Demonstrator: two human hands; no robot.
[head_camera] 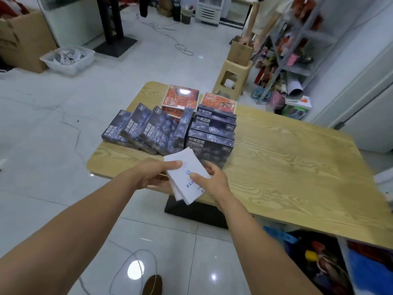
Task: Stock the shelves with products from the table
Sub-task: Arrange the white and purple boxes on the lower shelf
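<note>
A small stack of flat white boxes [187,177] is held between both my hands above the near left edge of the wooden table [287,167]. My left hand [155,174] grips the stack's left side with its thumb on top. My right hand [212,177] pinches the right side, thumb on the top box. Behind them on the table lie several dark blue blueberry drink boxes [153,128], some leaning, some stacked [212,135]. Two orange boxes [180,99] sit at the far end. The grey metal shelf [297,50] stands at the right, crowded with goods.
Another person [261,22] stands by the shelf with hands over an open cardboard box [241,51] on a beige plastic stool [231,79]. A white bin [70,58] and a big carton [23,37] sit far left. Cables trail over the tiled floor; bags lie under the table.
</note>
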